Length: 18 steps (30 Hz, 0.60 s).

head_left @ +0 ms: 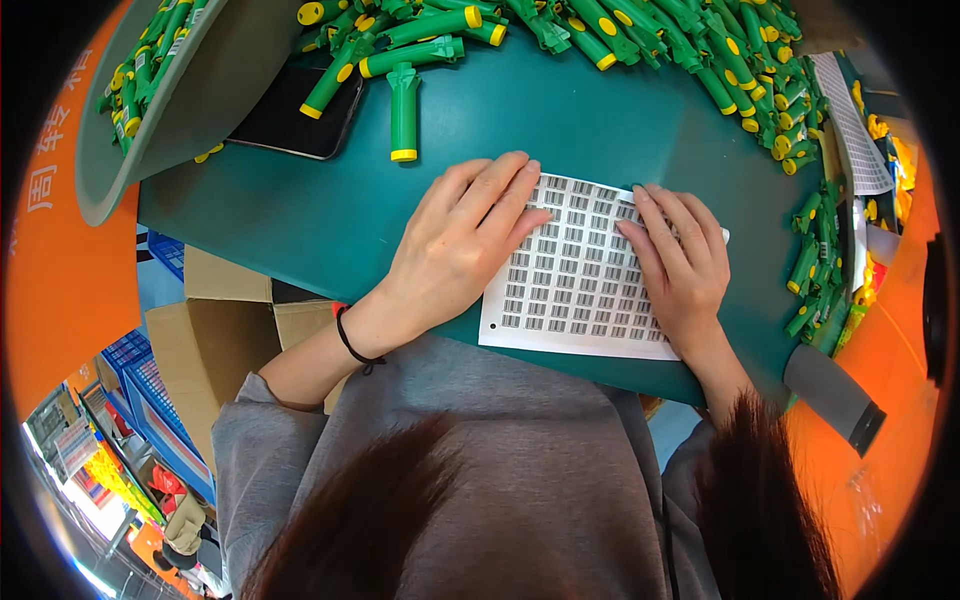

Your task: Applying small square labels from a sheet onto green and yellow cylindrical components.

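Observation:
A white sheet of small barcode stickers [572, 272] lies at the near edge of the green tabletop, slightly turned. My left hand [455, 240] grips its upper left edge, thumb on the printed face and fingers along the margin. At the upper right side my right hand [688, 258] holds the sheet with bent fingers and thumb, covering part of the labels. Just beyond my left hand, a single green plastic tube with a yellow end [403, 115] rests apart from the pile.
Heaped green tubes with yellow ends [690, 45] line the far and right sides of the green table [350, 220]. A grey bin [215, 90] with more tubes stands far left, beside a black phone-like slab [305, 115]. An open cardboard box [225, 340] sits below the left edge.

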### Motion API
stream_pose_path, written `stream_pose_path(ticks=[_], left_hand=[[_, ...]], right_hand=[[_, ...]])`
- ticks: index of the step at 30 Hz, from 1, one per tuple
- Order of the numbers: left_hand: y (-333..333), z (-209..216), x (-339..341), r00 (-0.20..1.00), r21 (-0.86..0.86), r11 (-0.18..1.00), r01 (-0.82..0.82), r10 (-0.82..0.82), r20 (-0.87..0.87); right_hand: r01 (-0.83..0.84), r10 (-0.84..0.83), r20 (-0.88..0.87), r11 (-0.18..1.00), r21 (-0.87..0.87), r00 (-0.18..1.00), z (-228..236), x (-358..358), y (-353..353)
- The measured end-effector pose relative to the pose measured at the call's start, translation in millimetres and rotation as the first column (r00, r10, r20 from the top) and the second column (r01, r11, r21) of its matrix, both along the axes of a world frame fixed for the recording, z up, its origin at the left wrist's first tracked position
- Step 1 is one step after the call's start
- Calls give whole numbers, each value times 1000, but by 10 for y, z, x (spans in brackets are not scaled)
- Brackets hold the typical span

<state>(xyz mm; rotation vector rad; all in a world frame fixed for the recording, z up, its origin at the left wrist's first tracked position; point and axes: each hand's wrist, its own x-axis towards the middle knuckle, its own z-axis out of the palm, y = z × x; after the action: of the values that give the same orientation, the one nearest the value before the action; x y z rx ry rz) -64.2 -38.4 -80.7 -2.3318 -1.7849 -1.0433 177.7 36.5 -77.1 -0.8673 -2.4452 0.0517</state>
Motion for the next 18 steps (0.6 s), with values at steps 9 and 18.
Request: stream_pose_path(ticks=[9,18], left_hand=[[-2,-2,-5,1000,22,1000,9,-9,-5],[2,11,0,1000,3,1000,-1,1,7]], right_hand=[[27,-27,-14,999,-19,1000,19,146,41],[28,-27,34,999,-30,999,42,364,56]])
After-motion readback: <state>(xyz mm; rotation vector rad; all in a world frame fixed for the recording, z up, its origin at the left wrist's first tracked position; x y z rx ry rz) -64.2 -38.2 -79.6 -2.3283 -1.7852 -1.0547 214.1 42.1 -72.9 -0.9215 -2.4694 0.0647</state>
